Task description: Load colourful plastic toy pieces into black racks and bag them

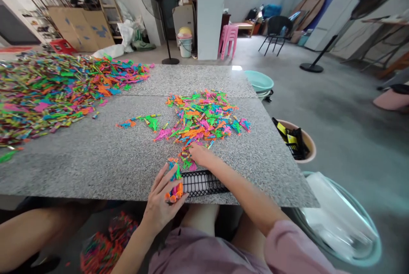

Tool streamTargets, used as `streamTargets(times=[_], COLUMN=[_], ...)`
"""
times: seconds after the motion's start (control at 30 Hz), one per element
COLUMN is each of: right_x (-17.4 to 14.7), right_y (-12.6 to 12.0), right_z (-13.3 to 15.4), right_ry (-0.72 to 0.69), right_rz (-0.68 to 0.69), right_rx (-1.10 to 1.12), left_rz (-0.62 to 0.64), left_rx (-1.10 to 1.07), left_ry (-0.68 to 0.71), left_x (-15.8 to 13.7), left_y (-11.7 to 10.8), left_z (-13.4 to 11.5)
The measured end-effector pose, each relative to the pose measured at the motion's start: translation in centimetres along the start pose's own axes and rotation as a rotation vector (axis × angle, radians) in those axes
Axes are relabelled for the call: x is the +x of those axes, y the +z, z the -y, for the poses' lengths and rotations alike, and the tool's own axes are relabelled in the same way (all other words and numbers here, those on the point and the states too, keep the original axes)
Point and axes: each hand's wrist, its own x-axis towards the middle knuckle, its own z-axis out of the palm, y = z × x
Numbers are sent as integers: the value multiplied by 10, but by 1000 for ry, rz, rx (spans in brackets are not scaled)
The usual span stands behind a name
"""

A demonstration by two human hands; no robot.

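Note:
My left hand [162, 191] is curled round a bundle of small plastic toys [175, 182] in orange, blue, green and pink, at the left end of a black mesh basket [204, 183]. This basket lies near the table's front edge, partly hidden under my right forearm. Beyond it, my right hand [198, 154] reaches down at the near edge of a loose pile of the same bright toys [204, 118]. Its fingers are drawn together; what they hold, if anything, is hidden.
A much larger heap of toys [64, 86] covers the left of the speckled stone table [128, 167]. A tub of black and yellow items [311, 154] and a basin with clear plastic [372, 252] stand right. Below left are bagged toys [105, 246], beside another person's limb [41, 231].

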Motion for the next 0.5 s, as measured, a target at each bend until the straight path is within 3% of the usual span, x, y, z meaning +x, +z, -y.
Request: streamTargets(times=[0.07,0.17,0.23,0.3,0.4,0.5], right_x=[-10,-47,-77,-102,-123,-128], right_y=[-2,6,19,36,53,46], right_z=[3,-15,-36,-55,-67,-59], right_ry=[-43,-103,-26,142,399,515], right_rz=[-62,-354,-579,-695,-663,-536], right_rx=[8,156,310,421,372,115], left_rz=[26,66,63,43,21,20], left_rx=[7,20,15,1,-15,-16], left_ry=[4,12,22,29,36,36], left_x=[-1,-3,-3,-3,-2,-2], left_y=[-2,-4,-2,1,4,4], left_z=[1,2,2,3,4,6])
